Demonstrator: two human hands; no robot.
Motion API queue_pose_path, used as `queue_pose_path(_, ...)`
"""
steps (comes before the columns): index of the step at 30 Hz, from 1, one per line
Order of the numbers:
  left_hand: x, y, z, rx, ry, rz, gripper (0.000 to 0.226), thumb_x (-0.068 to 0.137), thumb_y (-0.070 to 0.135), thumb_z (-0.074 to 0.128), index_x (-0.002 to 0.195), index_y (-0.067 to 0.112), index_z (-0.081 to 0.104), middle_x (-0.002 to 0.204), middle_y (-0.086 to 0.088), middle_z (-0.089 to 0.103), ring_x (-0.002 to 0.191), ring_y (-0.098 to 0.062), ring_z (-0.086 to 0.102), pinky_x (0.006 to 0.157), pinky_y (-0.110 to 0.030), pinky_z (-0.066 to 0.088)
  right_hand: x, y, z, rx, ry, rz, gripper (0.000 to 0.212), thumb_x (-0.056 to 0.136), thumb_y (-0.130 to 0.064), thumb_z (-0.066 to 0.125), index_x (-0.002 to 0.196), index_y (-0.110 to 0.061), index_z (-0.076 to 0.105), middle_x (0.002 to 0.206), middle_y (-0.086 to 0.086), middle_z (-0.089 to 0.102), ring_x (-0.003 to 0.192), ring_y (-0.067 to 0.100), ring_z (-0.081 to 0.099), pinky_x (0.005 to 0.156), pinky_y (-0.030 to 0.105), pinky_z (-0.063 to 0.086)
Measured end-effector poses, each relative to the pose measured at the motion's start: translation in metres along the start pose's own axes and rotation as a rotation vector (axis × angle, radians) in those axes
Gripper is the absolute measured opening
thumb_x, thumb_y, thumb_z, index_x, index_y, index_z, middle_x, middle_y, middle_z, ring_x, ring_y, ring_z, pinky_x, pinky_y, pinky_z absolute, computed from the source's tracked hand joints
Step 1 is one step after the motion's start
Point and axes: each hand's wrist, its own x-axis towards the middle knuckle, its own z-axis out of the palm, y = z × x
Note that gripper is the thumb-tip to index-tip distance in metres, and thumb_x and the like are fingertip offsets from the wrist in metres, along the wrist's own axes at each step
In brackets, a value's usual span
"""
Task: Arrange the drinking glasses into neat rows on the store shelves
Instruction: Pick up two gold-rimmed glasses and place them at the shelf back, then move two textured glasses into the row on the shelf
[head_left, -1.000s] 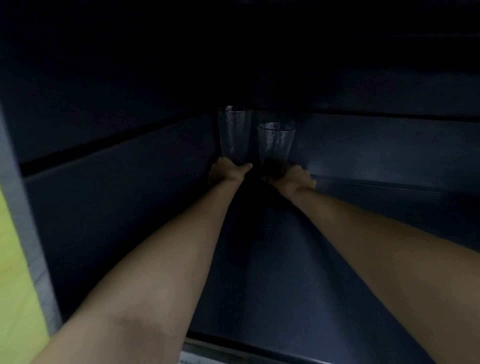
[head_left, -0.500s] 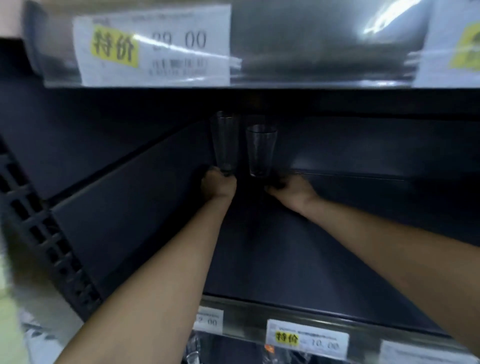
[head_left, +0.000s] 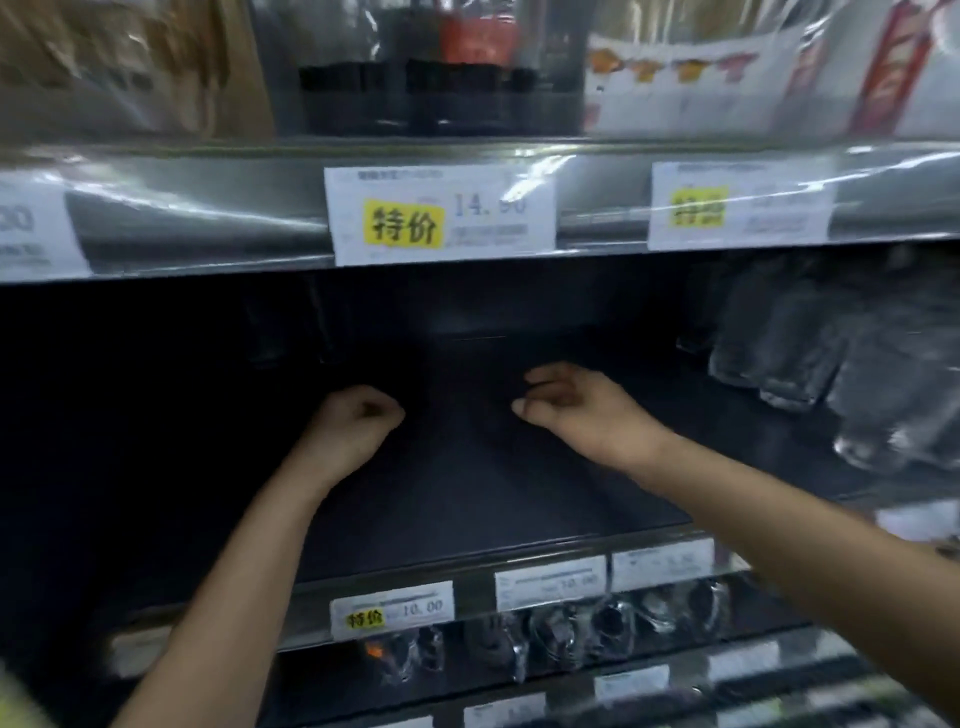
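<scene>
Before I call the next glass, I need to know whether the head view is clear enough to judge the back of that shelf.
Head view: the shelf recess is deep in shadow, so only faint shapes, likely glasses, show at its back left. Glare streaks the price strip above. Motion blur smears the glasses at right. The left hand and right hand read fairly sharp.

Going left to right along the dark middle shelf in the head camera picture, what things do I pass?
The person's bare left hand → the person's bare right hand → the group of clear drinking glasses standing at the far right.
</scene>
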Motion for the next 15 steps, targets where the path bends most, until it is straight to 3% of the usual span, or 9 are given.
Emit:
queue_pose_path(4, -0.042, 0.032, 0.034, -0.127, -0.069, 0.145, 0.011, 0.093, 0.014, 0.066, 0.102, 0.019, 0.069, 0.099, 0.013, 0.065, 0.094, 0.006, 0.057, 0.069, 0.002, 0.039, -0.06, 0.033, -0.054, 0.072, 0.147, 0.001, 0.028, 0.084, -0.033, 0.075, 0.108, -0.035, 0.061, 0.111, -0.008, 0.069, 0.107, 0.005, 0.065, 0.102, 0.032, 0.05)
queue_pose_path(9, -0.094, 0.075, 0.092, -0.278, -0.235, 0.248, 0.016, 0.09, 0.015, 0.068, 0.097, 0.028, 0.074, 0.098, 0.016, 0.074, 0.096, 0.01, 0.064, 0.081, -0.01, 0.041, -0.152, 0.076, -0.106, 0.081, 0.366, 0.125, 0.035, 0.087, -0.037, 0.072, 0.121, -0.031, 0.063, 0.115, -0.015, 0.069, 0.108, -0.002, 0.064, 0.097, 0.026, 0.051)
queue_pose_path(11, -0.112, 0.093, 0.119, -0.32, -0.312, 0.276, 0.016, 0.09, 0.016, 0.067, 0.098, 0.028, 0.074, 0.102, 0.023, 0.072, 0.096, 0.014, 0.063, 0.078, -0.007, 0.045, -0.185, 0.093, -0.122, 0.109, 0.448, 0.167, 0.033, 0.087, -0.037, 0.072, 0.119, -0.034, 0.064, 0.114, -0.017, 0.069, 0.107, -0.003, 0.064, 0.094, 0.026, 0.053)
queue_pose_path(15, -0.139, 0.123, 0.175, -0.395, -0.428, 0.301, 0.015, 0.09, 0.012, 0.066, 0.099, 0.021, 0.074, 0.102, 0.02, 0.073, 0.097, 0.01, 0.065, 0.075, 0.0, 0.045, -0.237, 0.122, -0.154, 0.14, 0.58, 0.244, 0.029, 0.089, -0.033, 0.071, 0.117, -0.034, 0.065, 0.113, -0.017, 0.07, 0.103, -0.006, 0.064, 0.09, 0.019, 0.052)
